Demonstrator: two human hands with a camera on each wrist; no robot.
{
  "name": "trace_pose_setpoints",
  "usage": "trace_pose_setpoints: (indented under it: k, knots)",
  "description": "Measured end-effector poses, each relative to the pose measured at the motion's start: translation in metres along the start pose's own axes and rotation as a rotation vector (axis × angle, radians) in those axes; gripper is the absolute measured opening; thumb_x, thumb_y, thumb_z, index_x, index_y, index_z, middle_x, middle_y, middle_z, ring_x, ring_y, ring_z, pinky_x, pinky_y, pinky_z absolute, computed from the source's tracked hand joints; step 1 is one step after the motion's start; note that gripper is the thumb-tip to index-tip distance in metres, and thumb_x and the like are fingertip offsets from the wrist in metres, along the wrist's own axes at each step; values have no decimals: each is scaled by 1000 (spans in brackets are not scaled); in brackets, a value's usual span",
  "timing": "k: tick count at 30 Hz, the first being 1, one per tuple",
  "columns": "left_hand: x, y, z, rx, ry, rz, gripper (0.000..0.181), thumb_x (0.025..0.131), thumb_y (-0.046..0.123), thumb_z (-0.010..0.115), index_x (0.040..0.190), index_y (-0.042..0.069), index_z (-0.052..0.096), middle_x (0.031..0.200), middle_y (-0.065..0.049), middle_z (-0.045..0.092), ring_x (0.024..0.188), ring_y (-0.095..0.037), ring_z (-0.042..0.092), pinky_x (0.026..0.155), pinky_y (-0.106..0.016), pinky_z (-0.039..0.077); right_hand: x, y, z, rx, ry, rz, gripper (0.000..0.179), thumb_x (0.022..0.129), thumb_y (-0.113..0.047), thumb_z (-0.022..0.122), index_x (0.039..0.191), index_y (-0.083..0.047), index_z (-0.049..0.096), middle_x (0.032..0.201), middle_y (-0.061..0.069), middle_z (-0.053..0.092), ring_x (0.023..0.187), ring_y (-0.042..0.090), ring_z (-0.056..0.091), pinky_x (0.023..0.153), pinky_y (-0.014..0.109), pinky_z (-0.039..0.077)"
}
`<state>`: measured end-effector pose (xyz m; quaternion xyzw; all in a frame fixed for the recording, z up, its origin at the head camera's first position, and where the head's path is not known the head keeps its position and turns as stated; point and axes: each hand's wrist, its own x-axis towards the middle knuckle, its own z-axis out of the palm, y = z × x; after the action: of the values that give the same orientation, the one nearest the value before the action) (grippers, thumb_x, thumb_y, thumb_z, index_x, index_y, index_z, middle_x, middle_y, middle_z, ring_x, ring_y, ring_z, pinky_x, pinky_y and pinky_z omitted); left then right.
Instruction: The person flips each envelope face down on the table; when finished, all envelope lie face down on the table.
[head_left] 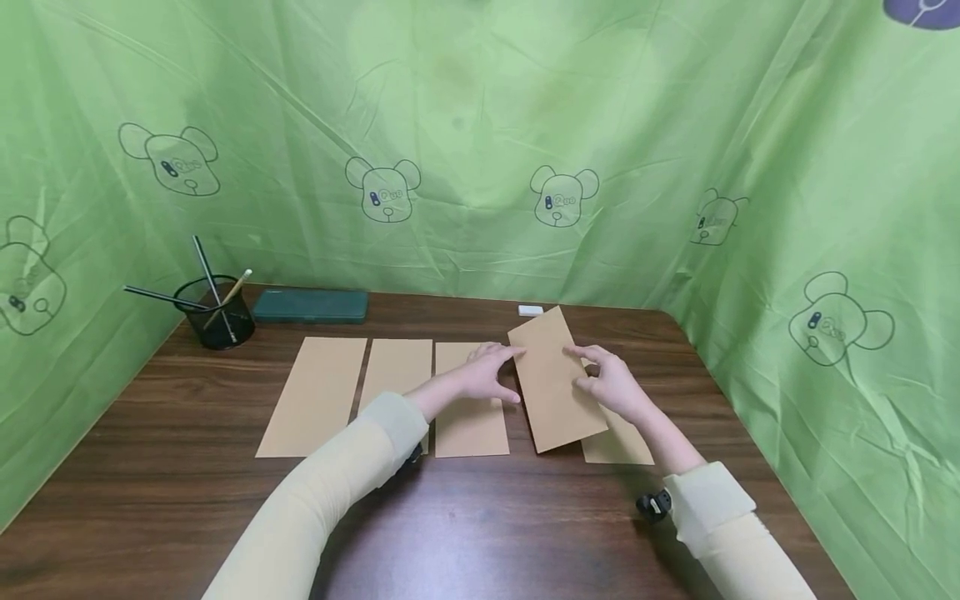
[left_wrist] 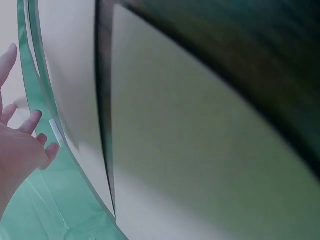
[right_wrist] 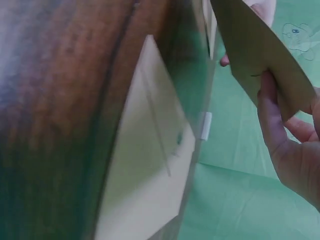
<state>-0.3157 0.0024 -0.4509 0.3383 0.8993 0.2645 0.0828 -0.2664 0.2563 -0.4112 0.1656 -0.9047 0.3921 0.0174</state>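
A plain brown card [head_left: 553, 385] is raised at a slant above the table. My right hand [head_left: 613, 385] pinches its right edge; in the right wrist view a finger [right_wrist: 269, 100] lies across one face, where a short dark line shows. At its left edge, my left hand [head_left: 483, 375] has the fingertips right by the card, thumb and fingers spread. That spread left hand [left_wrist: 25, 147] also appears in the left wrist view. Beneath the raised card lies another brown card [head_left: 621, 442], partly hidden; a thin line and small dark mark show on that card [right_wrist: 150, 145] in the right wrist view.
Three more brown cards line up on the wooden table [head_left: 465, 525]: a left one [head_left: 313, 396], a middle one [head_left: 399, 367] and a right one [head_left: 472, 433]. Behind them are a black mesh cup [head_left: 225, 327] with pencils, a green case [head_left: 311, 307] and a white eraser [head_left: 530, 310]. Green cloth [head_left: 465, 108] surrounds the table.
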Motion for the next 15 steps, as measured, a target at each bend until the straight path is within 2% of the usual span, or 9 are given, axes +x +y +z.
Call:
trace_pose_setpoints:
  k: [3, 7, 10, 15]
  knots:
    - [-1, -2, -2, 1, 3, -6, 88, 76, 40, 77, 148, 18, 31, 150, -8, 34, 140, -36, 18, 112, -55, 14, -1, 6, 4, 59, -38, 4, 55, 80, 6, 64, 133, -2, 53, 134, 17, 52, 103, 28, 59, 77, 20, 48]
    - [-3, -5, -3, 7, -12, -14, 87, 75, 40, 78, 146, 17, 34, 148, -8, 36, 140, -35, 16, 112, -55, 13, -1, 13, 8, 85, -88, 30, 57, 80, 4, 66, 134, 0, 50, 139, 19, 47, 85, 21, 60, 68, 19, 48]
    - [-4, -6, -3, 7, -29, -21, 89, 73, 40, 79, 146, 16, 35, 148, -8, 36, 141, -36, 15, 112, -55, 12, -2, 17, 9, 63, -133, 31, 60, 78, 2, 69, 134, 1, 49, 140, 20, 45, 78, 18, 60, 63, 20, 48]
    - [-6, -8, -1, 40, -57, -30, 90, 71, 45, 79, 145, 16, 37, 149, -8, 34, 141, -36, 13, 111, -56, 13, -2, 26, 11, -29, -217, -8, 68, 74, -4, 76, 135, 1, 47, 139, 22, 45, 79, 18, 61, 65, 23, 49]
